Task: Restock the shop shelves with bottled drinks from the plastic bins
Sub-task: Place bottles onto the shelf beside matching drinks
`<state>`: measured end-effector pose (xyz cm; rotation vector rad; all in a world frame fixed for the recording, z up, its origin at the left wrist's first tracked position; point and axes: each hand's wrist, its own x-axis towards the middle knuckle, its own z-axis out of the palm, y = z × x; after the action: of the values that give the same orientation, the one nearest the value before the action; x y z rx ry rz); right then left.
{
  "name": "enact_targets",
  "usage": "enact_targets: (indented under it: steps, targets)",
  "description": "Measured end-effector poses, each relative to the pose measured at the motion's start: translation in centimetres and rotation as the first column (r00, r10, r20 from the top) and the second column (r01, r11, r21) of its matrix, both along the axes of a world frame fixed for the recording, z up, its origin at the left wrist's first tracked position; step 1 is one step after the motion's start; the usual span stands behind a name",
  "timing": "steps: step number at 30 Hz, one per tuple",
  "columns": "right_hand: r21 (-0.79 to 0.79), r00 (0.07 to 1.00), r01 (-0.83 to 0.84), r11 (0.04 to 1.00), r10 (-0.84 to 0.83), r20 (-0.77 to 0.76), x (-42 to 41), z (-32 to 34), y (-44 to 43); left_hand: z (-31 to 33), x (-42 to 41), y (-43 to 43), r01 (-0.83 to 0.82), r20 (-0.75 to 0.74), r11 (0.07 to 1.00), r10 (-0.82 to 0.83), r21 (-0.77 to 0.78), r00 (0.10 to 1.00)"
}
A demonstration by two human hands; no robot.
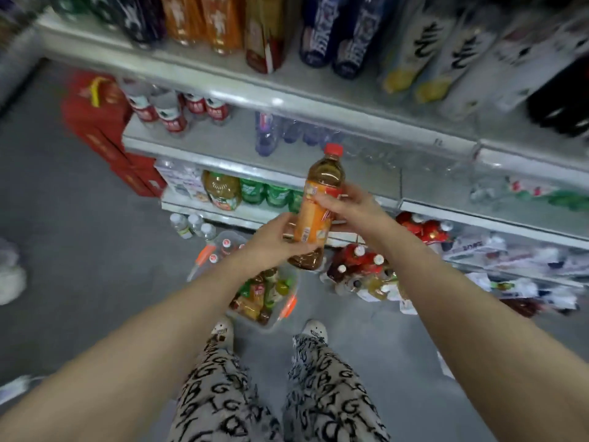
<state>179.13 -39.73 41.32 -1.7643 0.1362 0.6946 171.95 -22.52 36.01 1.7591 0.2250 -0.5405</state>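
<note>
Head view, looking down past both forearms at a shop aisle. A clear plastic bottle of amber drink with a red screw cap and an orange label (pixel 318 208) is held upright in mid-air, in front of the grey metal shelving (pixel 223 145) and above the floor. The left hand (pixel 274 242) cups the lower part of the bottle from the left, fingers wrapped over the label's bottom edge; the right hand (pixel 347 205) grips the upper label from the right. Both hands are closed on the bottle, neither is free.

Directly below, between the person's feet and the shelving, sits the clear plastic bin with orange handle clips (pixel 288 306), part-filled with mixed small bottles. A shrink-wrapped pack of red-labelled bottles (pixel 360 266) lies on the floor just to the bin's right.

The step in hand appears to be carrying the bottle from bin to shelf. A matching large amber bottle (pixel 222 189) stands on a lower shelf, left of a row of green bottles (pixel 267 194); that spot is the likely destination, though this is a judgement. To place it well: keep the bottle vertical, shift the grip to one hand around the middle, lower it base-first beside its match, turn the label outward, and avoid knocking the neighbouring green bottles. The frame is slightly blurred, so label print cannot be read.
</note>
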Motion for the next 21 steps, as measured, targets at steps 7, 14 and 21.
enact_targets:
  steps: [7, 14, 21]
  targets:
    - [0.046, 0.97, 0.17, 0.984, -0.176, 0.166, -3.3, 9.2, -2.1, 8.8, 1.5, -0.6, 0.187, 0.147, 0.982, -0.189, 0.025, 0.971]
    - [0.115, 0.91, 0.346, 0.931, -0.363, 0.202, -7.2, 15.0, -5.1, 15.0, 2.3, -2.8, 0.427, 0.224, 0.904, -0.419, 0.012, 0.88]
    - [0.106, 0.787, 0.534, 0.839, -0.539, 0.301, -11.3, 19.1, -10.3, 20.1, 2.2, -8.6, 0.656, 0.222, 0.752, -0.63, -0.065, 0.744]
